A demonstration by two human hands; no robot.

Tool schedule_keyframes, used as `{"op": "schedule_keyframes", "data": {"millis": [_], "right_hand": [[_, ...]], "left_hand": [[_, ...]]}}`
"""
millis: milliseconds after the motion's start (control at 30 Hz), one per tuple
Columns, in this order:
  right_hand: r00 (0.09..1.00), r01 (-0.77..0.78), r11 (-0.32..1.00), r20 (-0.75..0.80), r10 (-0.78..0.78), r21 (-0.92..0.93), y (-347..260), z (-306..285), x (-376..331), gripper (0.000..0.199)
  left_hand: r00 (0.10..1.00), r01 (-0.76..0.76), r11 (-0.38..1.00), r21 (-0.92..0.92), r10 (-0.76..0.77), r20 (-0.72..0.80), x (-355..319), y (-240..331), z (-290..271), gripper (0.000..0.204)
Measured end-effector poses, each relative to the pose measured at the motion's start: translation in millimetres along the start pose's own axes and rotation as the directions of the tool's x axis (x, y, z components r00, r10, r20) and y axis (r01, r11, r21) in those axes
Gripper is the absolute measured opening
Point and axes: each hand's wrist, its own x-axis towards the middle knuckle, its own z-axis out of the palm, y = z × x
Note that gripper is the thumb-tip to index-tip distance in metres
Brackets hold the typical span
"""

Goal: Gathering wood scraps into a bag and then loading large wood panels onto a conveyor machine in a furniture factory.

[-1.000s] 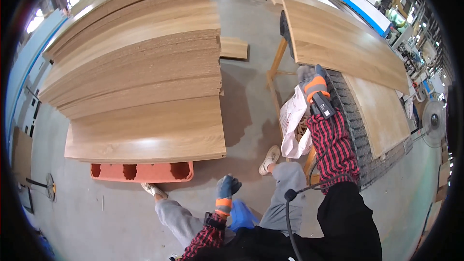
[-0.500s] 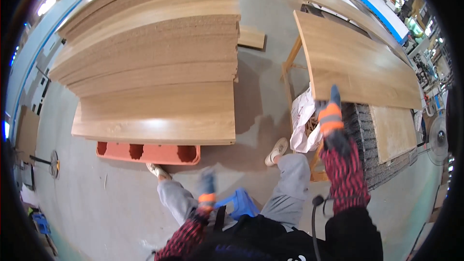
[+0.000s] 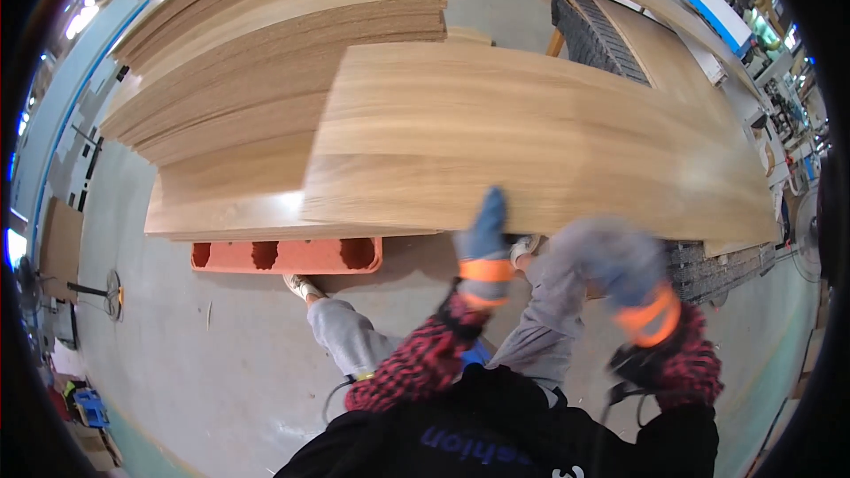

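Observation:
A large light-wood panel [image 3: 531, 142] lies flat in front of me, overlapping the right side of a tall stack of similar panels [image 3: 230, 97]. My left hand [image 3: 485, 235], in a blue-grey glove with an orange cuff, grips the panel's near edge with its fingers pointing up. My right hand [image 3: 620, 265], gloved the same way and blurred by motion, sits at the same near edge further right. Both sleeves are red-and-black check. My legs and shoes show below the panel.
The stack rests on an orange plastic pallet [image 3: 288, 255] on a concrete floor. Behind the panel at the upper right is a dark ribbed work surface [image 3: 606, 31] with more boards on it. A floor fan [image 3: 106, 290] and a blue crate [image 3: 88, 407] stand at the left.
The panel has swung from the bench on the right across toward the stack. Both hands have come up to its near edge, and my view has dropped closer.

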Motion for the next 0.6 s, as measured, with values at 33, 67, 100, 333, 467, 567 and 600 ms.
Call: {"op": "schedule_keyframes", "data": {"millis": [33,67,100,333,467,567,600], "right_hand": [[0.995,0.081,0.992,0.060,-0.076,-0.092,-1,8,6,0.033],[0.976,0.172,0.930,-0.073,-0.206,-0.324,48,-65,27,0.024],[0.950,0.164,0.546,-0.017,-0.311,-0.822,61,-109,44,0.022],[0.928,-0.329,-0.188,-0.354,0.117,-0.925,238,-506,-102,0.046],[0.743,-0.668,0.256,-0.609,0.278,-0.699,269,-478,-96,0.059],[0.623,-0.759,0.153,-0.638,0.453,-0.633,218,-456,-102,0.070],[0.661,-0.725,0.160,-0.612,0.434,-0.670,222,-430,-91,0.068]], "left_hand": [[0.992,0.032,0.999,-0.022,-0.034,-0.121,0,26,-17,0.038],[0.976,0.082,0.992,-0.091,-0.099,-0.195,-3,55,-26,0.033],[0.982,0.014,0.988,-0.153,-0.042,-0.185,2,75,-63,0.033],[0.937,0.006,0.884,-0.468,-0.168,-0.305,71,80,-282,0.044],[0.814,-0.237,0.966,-0.099,0.142,-0.563,102,93,-448,0.044],[0.935,-0.044,0.986,-0.164,-0.017,-0.355,122,114,-452,0.056],[0.934,-0.045,0.994,-0.104,0.005,-0.358,123,145,-500,0.059]]}}
